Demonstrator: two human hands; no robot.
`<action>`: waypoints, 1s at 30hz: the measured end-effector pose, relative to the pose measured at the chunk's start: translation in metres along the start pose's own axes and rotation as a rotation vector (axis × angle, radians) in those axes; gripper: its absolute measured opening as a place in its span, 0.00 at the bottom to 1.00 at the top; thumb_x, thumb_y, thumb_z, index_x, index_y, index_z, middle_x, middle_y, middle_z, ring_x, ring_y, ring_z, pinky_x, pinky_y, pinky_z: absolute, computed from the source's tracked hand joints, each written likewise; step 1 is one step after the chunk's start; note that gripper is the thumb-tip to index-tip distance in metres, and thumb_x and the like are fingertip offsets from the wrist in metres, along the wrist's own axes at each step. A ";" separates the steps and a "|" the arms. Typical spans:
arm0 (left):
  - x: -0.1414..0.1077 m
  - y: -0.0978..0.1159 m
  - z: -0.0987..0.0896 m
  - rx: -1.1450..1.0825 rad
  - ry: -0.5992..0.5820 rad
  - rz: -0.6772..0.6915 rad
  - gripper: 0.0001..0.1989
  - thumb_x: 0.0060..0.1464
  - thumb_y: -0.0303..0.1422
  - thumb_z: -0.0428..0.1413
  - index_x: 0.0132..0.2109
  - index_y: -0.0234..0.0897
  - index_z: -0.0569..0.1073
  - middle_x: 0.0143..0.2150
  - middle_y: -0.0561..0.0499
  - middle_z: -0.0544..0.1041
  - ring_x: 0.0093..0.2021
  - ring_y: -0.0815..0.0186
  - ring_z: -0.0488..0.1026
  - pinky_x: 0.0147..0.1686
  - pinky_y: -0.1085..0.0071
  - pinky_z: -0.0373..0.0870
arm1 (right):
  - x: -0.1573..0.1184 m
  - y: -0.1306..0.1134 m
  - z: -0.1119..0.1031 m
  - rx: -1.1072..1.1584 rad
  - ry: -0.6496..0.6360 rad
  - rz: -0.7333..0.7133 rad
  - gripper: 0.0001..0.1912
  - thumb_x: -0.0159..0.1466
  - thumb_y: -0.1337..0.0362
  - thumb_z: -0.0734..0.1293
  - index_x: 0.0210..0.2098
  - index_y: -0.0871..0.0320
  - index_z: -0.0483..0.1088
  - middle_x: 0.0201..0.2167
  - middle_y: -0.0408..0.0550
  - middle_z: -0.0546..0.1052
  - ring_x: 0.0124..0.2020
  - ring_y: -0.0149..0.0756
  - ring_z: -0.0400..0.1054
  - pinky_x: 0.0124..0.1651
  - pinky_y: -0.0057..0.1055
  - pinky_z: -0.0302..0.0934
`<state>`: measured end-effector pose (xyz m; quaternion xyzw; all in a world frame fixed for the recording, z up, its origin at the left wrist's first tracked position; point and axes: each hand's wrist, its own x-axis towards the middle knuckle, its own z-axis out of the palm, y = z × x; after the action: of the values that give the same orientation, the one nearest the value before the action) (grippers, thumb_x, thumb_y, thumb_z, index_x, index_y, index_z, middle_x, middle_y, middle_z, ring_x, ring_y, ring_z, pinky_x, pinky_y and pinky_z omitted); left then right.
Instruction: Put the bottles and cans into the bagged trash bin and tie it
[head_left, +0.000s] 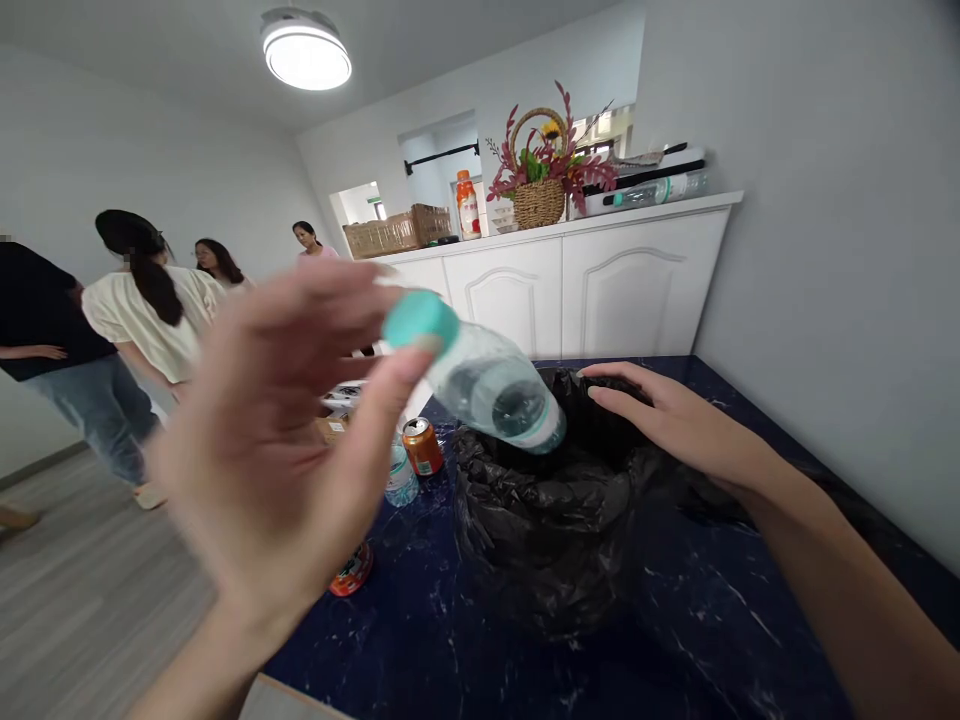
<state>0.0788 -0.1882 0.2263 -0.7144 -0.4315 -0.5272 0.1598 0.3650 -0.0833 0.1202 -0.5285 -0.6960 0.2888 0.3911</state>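
Observation:
My left hand (292, 440), large and slightly blurred, pinches the teal cap of a clear plastic bottle (495, 385) between thumb and fingers. The bottle slants down to the right, its base over the mouth of a bin lined with a black bag (547, 540). On the bin's far right rim rests my right hand (652, 405), its fingers extended over the black plastic. An orange can (423, 446) and another clear bottle (401, 480) stand left of the bin. A red can (352, 572) is partly hidden behind my left hand.
The bin stands on a dark blue marbled table (405, 640). Behind it, a white cabinet (517, 290) carries a flower basket (538, 203), an orange-capped bottle (468, 208), a woven box (397, 232) and a lying bottle (660, 190). Several people (161, 300) are at the left.

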 end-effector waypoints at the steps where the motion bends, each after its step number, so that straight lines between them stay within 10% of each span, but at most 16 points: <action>1: -0.002 0.003 0.016 -0.125 -0.006 0.031 0.16 0.69 0.38 0.62 0.60 0.45 0.73 0.57 0.54 0.82 0.57 0.62 0.81 0.59 0.60 0.83 | 0.000 -0.001 0.000 -0.001 0.000 -0.003 0.28 0.71 0.36 0.62 0.63 0.40 0.73 0.67 0.44 0.74 0.68 0.60 0.67 0.66 0.54 0.65; 5: -0.009 -0.015 0.050 -0.308 -0.349 -0.022 0.13 0.67 0.38 0.64 0.56 0.41 0.77 0.53 0.51 0.85 0.49 0.63 0.85 0.50 0.67 0.85 | -0.002 -0.005 -0.002 -0.024 -0.044 0.041 0.30 0.71 0.34 0.61 0.65 0.38 0.71 0.69 0.42 0.73 0.68 0.61 0.67 0.63 0.54 0.68; 14: -0.004 -0.045 0.044 -0.219 -0.873 -0.034 0.11 0.71 0.39 0.58 0.56 0.47 0.80 0.55 0.49 0.84 0.47 0.62 0.83 0.42 0.68 0.81 | 0.000 -0.007 -0.005 -0.078 -0.084 0.039 0.32 0.71 0.34 0.59 0.66 0.39 0.70 0.69 0.45 0.73 0.63 0.61 0.72 0.55 0.51 0.74; 18: -0.010 -0.044 0.042 -0.237 -0.797 -0.010 0.12 0.72 0.40 0.55 0.56 0.47 0.80 0.57 0.50 0.83 0.55 0.61 0.80 0.49 0.66 0.80 | 0.000 -0.006 -0.005 -0.068 -0.067 0.029 0.31 0.71 0.34 0.60 0.65 0.39 0.71 0.68 0.44 0.74 0.63 0.60 0.72 0.57 0.51 0.73; 22: -0.014 -0.061 0.036 -0.093 -0.556 -0.075 0.14 0.72 0.43 0.54 0.56 0.48 0.79 0.58 0.49 0.82 0.53 0.59 0.80 0.31 0.71 0.76 | -0.002 -0.007 -0.006 -0.016 -0.053 0.036 0.32 0.70 0.32 0.60 0.64 0.38 0.73 0.68 0.41 0.74 0.68 0.58 0.68 0.64 0.51 0.69; 26: -0.010 -0.116 0.029 0.217 -0.323 -0.103 0.16 0.71 0.45 0.52 0.53 0.42 0.78 0.55 0.45 0.82 0.55 0.52 0.79 0.36 0.65 0.77 | -0.004 -0.008 -0.006 0.072 -0.024 0.018 0.32 0.69 0.30 0.61 0.62 0.39 0.75 0.69 0.39 0.74 0.71 0.52 0.65 0.72 0.47 0.62; 30: -0.017 -0.189 0.024 0.443 -0.430 -0.242 0.23 0.67 0.47 0.50 0.57 0.37 0.76 0.55 0.37 0.82 0.54 0.45 0.80 0.54 0.50 0.75 | -0.006 -0.012 -0.005 0.109 0.012 0.018 0.32 0.70 0.31 0.61 0.61 0.41 0.75 0.69 0.40 0.73 0.72 0.50 0.64 0.74 0.45 0.59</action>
<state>-0.0556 -0.0704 0.1593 -0.7006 -0.6413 -0.2730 0.1528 0.3644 -0.0925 0.1309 -0.5145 -0.6721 0.3265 0.4207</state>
